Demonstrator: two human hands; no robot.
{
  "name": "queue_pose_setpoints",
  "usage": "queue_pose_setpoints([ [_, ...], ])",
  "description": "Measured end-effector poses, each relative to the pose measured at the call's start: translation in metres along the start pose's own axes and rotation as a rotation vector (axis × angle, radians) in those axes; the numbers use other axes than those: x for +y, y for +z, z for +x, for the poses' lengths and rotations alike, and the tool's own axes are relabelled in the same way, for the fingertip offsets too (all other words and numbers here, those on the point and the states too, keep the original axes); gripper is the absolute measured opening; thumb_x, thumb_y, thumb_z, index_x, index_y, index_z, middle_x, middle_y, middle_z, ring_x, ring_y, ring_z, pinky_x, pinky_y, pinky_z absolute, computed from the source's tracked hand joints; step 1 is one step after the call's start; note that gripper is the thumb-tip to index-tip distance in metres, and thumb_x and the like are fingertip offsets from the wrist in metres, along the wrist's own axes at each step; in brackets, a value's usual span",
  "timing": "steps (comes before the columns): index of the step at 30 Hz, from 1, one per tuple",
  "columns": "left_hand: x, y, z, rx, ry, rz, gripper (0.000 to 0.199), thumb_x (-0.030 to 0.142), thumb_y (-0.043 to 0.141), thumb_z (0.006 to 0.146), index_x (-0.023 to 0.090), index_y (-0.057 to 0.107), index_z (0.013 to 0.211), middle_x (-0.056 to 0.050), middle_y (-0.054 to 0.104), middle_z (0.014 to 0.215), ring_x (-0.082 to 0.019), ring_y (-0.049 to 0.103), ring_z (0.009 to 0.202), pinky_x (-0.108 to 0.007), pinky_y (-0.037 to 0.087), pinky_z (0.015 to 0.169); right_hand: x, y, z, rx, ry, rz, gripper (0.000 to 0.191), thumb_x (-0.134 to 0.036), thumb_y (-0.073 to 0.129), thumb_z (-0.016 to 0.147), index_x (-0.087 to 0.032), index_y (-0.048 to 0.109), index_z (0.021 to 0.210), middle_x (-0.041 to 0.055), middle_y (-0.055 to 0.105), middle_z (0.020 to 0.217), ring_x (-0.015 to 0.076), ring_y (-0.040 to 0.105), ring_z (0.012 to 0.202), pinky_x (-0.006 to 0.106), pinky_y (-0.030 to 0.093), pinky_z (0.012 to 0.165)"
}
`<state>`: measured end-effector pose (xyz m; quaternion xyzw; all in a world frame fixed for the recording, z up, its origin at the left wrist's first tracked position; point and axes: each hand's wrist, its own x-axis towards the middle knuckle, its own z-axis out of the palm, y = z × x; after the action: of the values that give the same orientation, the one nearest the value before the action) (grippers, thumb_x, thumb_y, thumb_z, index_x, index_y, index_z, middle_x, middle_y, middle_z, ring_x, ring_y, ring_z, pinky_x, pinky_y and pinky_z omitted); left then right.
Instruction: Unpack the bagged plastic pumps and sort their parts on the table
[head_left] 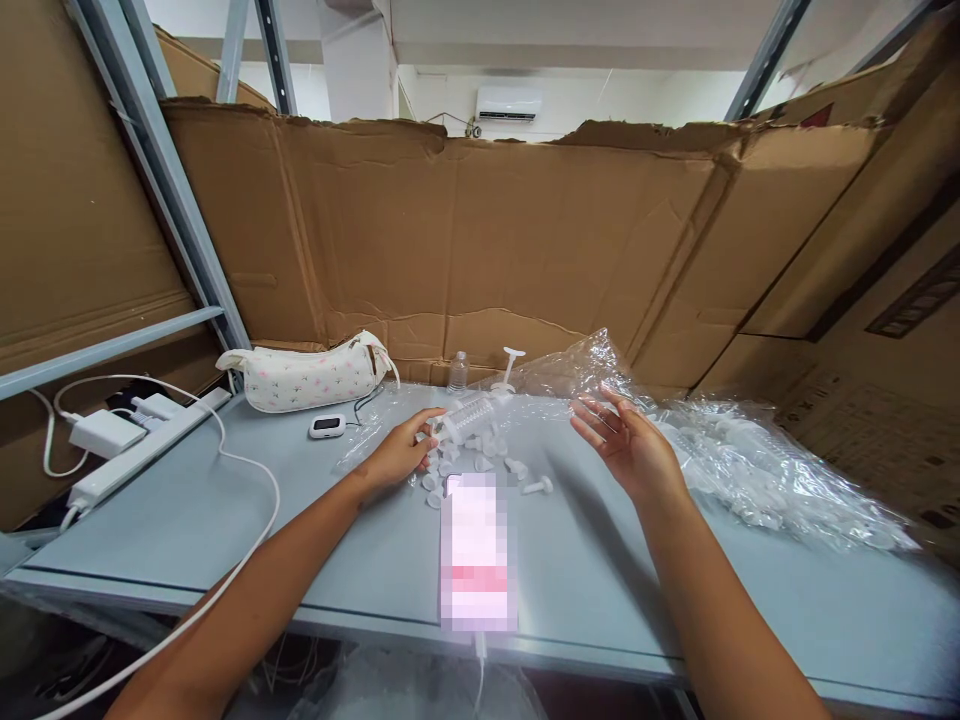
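My left hand (405, 446) is closed at the near end of a large clear plastic syringe (474, 414). The syringe slants up and away to the right, its white plunger (511, 366) sticking out at the far end. Beneath and around it lies a pile of small white plastic caps (450, 462). One white T-shaped piece (538, 486) rests apart, to the right of the pile. My right hand (624, 440) is raised over the table with its fingers apart and nothing in them. Beyond that hand is clear plastic wrapping (592, 370).
A phone (478, 555) with a cable lies in front. At left are a power strip (142, 450), a white cable (271, 490), a small white device (327, 427) and a patterned pouch (315, 378). A clear bottle (458, 371) stands behind. Bagged items (772, 470) lie right; cardboard (495, 230) walls the back.
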<state>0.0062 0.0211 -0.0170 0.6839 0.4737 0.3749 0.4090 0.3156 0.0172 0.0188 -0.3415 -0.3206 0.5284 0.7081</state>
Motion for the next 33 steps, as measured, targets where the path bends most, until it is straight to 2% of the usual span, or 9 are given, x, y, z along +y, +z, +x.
queue_pose_setpoints([
  [3, 0.004, -0.002, -0.002, 0.024, 0.028, 0.075, 0.046, 0.022, 0.046, 0.082, 0.026, 0.047, 0.129, -0.003, 0.052, 0.099, -0.006, 0.054, 0.054, -0.022, 0.047, 0.054, -0.001, -0.001, 0.000, 0.024, -0.069, 0.013, 0.022, -0.020, 0.045, 0.088, -0.019, 0.066, 0.094, 0.0068, 0.072, 0.089, 0.0205, 0.070, 0.084, 0.033, 0.060, 0.070],
  [9, 0.015, -0.007, -0.007, 0.114, 0.130, 0.380, 0.044, 0.022, 0.045, 0.085, 0.032, 0.051, 0.127, 0.001, 0.060, 0.097, -0.008, 0.053, 0.056, -0.021, 0.042, 0.058, -0.003, 0.000, 0.001, 0.097, -0.174, 0.040, 0.024, -0.021, 0.043, 0.090, -0.018, 0.066, 0.093, 0.0064, 0.072, 0.088, 0.0190, 0.071, 0.083, 0.029, 0.059, 0.067],
  [17, 0.017, -0.009, -0.007, 0.232, 0.129, 0.390, 0.043, 0.023, 0.046, 0.084, 0.030, 0.052, 0.126, 0.000, 0.060, 0.098, -0.008, 0.051, 0.055, -0.022, 0.041, 0.059, -0.006, -0.004, 0.003, 0.216, -0.292, 0.139, 0.029, -0.023, 0.037, 0.094, -0.018, 0.064, 0.088, 0.0045, 0.071, 0.083, 0.0139, 0.070, 0.081, 0.025, 0.058, 0.070],
  [23, 0.021, -0.012, -0.008, 0.375, 0.128, 0.497, 0.044, 0.023, 0.047, 0.084, 0.027, 0.051, 0.128, -0.002, 0.063, 0.102, -0.010, 0.049, 0.054, -0.024, 0.040, 0.062, -0.005, -0.018, 0.011, 0.249, -0.252, 0.165, 0.027, -0.024, 0.038, 0.092, -0.021, 0.064, 0.085, 0.0027, 0.070, 0.081, 0.0107, 0.069, 0.080, 0.020, 0.056, 0.069],
  [26, 0.022, -0.015, -0.008, 0.423, 0.117, 0.580, 0.045, 0.022, 0.047, 0.084, 0.026, 0.051, 0.128, -0.002, 0.065, 0.102, -0.013, 0.053, 0.062, -0.025, 0.041, 0.066, -0.003, -0.021, 0.013, 0.243, -0.218, 0.120, 0.021, -0.026, 0.043, 0.090, -0.022, 0.063, 0.086, 0.0037, 0.070, 0.087, 0.0108, 0.069, 0.081, 0.018, 0.055, 0.063],
  [29, 0.023, -0.018, -0.008, 0.451, 0.091, 0.628, 0.044, 0.021, 0.047, 0.083, 0.025, 0.051, 0.127, -0.003, 0.065, 0.099, -0.015, 0.056, 0.065, -0.026, 0.041, 0.068, -0.004, -0.019, 0.013, 0.259, -0.168, 0.115, 0.024, -0.022, 0.040, 0.090, -0.022, 0.064, 0.087, 0.0035, 0.070, 0.087, 0.0099, 0.068, 0.079, 0.016, 0.053, 0.056],
  [31, 0.023, -0.019, -0.007, 0.453, 0.063, 0.658, 0.044, 0.022, 0.047, 0.084, 0.024, 0.051, 0.128, -0.003, 0.066, 0.094, -0.017, 0.058, 0.068, -0.026, 0.041, 0.069, -0.005, -0.018, 0.013, 0.240, -0.109, 0.108, 0.026, -0.019, 0.039, 0.090, -0.022, 0.064, 0.086, 0.0025, 0.070, 0.085, 0.0091, 0.068, 0.075, 0.014, 0.051, 0.050],
  [33, 0.022, -0.020, -0.006, 0.436, 0.031, 0.690, 0.044, 0.023, 0.047, 0.084, 0.023, 0.051, 0.128, -0.004, 0.066, 0.087, -0.019, 0.059, 0.069, -0.028, 0.041, 0.069, -0.005, -0.017, 0.013, 0.150, -0.007, 0.078, 0.023, -0.016, 0.042, 0.088, -0.022, 0.064, 0.083, 0.0006, 0.069, 0.078, 0.0086, 0.066, 0.064, 0.014, 0.048, 0.044],
])
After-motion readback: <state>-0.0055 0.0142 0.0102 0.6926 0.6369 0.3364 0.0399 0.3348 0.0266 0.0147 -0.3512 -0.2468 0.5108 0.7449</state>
